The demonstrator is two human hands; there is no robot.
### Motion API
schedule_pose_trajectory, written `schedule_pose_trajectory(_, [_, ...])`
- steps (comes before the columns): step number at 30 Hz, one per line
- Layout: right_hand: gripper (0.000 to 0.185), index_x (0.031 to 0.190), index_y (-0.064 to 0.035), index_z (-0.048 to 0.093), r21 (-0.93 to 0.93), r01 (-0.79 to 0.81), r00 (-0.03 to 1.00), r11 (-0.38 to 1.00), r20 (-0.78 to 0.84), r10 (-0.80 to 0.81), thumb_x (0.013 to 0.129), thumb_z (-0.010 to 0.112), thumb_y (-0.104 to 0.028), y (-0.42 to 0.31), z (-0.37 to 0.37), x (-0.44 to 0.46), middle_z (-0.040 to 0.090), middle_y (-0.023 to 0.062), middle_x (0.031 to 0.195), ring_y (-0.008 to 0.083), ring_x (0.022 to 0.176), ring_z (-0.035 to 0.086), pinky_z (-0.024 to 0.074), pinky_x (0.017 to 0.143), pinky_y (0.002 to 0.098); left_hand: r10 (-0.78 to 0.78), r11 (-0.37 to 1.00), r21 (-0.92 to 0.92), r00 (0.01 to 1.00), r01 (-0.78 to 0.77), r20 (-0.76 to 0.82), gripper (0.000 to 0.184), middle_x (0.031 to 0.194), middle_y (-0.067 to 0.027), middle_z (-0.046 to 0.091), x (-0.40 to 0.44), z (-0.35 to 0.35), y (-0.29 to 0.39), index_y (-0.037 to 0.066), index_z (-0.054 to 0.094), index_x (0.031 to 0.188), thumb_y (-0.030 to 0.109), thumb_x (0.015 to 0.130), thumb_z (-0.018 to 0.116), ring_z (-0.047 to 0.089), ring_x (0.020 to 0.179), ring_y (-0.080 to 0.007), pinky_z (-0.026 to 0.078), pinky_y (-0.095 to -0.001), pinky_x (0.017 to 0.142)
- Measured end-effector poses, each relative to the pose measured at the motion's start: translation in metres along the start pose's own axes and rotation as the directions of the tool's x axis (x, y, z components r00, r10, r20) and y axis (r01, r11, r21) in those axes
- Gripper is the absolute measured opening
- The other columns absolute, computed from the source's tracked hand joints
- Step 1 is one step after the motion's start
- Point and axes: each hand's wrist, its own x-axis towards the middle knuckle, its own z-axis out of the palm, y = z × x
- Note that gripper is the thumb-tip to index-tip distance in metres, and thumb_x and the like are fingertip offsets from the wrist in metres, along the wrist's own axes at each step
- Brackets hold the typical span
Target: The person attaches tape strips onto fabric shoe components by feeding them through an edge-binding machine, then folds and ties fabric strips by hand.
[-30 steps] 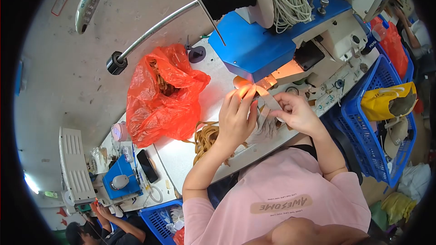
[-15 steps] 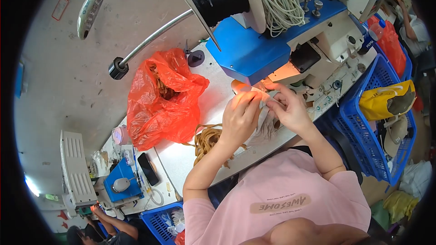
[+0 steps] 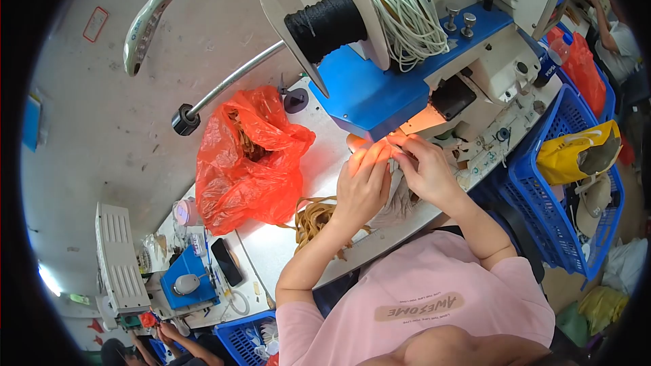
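Under the lit head of the blue machine point(image 3: 373, 98), both of my hands are close together. My left hand point(image 3: 365, 179) has its fingers bent and pressed on a pale strip, partly hidden beneath them. My right hand point(image 3: 428, 171) pinches the same piece beside the machine's working point, thumb and fingertips together. Greyish-white strips point(image 3: 399, 205) hang below the hands over the table edge. Brown strips point(image 3: 313, 220) lie in a loose coil by my left wrist.
A red plastic bag point(image 3: 251, 163) with brown pieces stands left on the white table point(image 3: 271, 247). A black spool point(image 3: 325, 27) sits above the machine. Blue baskets point(image 3: 536, 196) are at the right. Co-workers are at the lower left and upper right. A phone point(image 3: 226, 262) lies at the left.
My right hand has moved up and left, closer to my left hand and the machine head. The pale strip, earlier visible between the hands, is now mostly covered. The camera view has shifted slightly.
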Motion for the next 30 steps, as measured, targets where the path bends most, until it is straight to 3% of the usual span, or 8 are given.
schedule_pose_trajectory(1, [0.024,0.111,-0.0003,0.060,0.046,-0.016,1.000,0.999,0.003,0.016,0.088,0.055,-0.004,0.001,0.001,0.001,0.062,0.0177,0.097,0.0342,0.086,0.062,0.0484,0.073,0.0415,-0.003,1.000,0.007,1.000,0.003,0.004,0.039,0.116,-0.0096,0.059,0.001,0.000,0.000,0.002,0.061,0.111,0.001,0.074,0.068,0.056,0.099,-0.0288,0.048,-0.0371,0.082])
schedule_pose_trajectory(10, [0.024,0.110,-0.0010,0.061,-0.130,0.013,1.000,0.991,0.001,-0.013,0.090,0.053,-0.009,0.002,0.004,0.004,0.065,0.0166,0.102,0.0338,0.093,0.062,0.0493,0.081,0.0420,-0.002,0.999,0.039,1.000,0.002,0.014,0.043,0.118,-0.0100,0.057,-0.002,0.004,-0.004,0.003,0.060,0.116,0.002,0.074,0.068,0.053,0.099,-0.0298,0.046,-0.0378,0.084])
schedule_pose_trajectory(19, [0.023,0.109,-0.0014,0.063,-0.148,-0.084,0.996,0.985,0.006,0.086,0.091,0.054,-0.013,-0.007,0.001,0.010,0.067,0.0157,0.095,0.0328,0.085,0.064,0.0499,0.076,0.0405,-0.040,0.999,-0.003,0.993,0.040,0.107,0.044,0.116,-0.0143,0.058,0.002,-0.006,-0.008,0.001,0.058,0.118,0.002,0.075,0.067,0.053,0.100,-0.0345,0.045,-0.0412,0.087])
schedule_pose_trajectory(22, [0.023,0.107,-0.0006,0.064,-0.128,-0.099,0.995,0.987,-0.007,0.099,0.092,0.055,-0.015,-0.007,0.002,0.010,0.068,0.0161,0.095,0.0326,0.081,0.065,0.0505,0.073,0.0394,-0.062,0.989,-0.132,0.996,0.070,0.064,0.043,0.115,-0.0156,0.059,0.003,-0.008,-0.010,0.000,0.057,0.118,0.002,0.076,0.066,0.053,0.101,-0.0360,0.045,-0.0425,0.087])
schedule_pose_trajectory(30, [0.024,0.107,-0.0007,0.064,-0.124,-0.094,0.996,0.988,-0.010,0.094,0.092,0.056,-0.017,-0.007,0.001,0.011,0.068,0.0166,0.090,0.0316,0.075,0.065,0.0502,0.069,0.0385,-0.080,0.993,-0.084,0.993,0.087,0.087,0.043,0.113,-0.0182,0.059,0.005,-0.009,-0.004,-0.003,0.054,0.118,0.003,0.077,0.065,0.053,0.101,-0.0379,0.046,-0.0441,0.086])
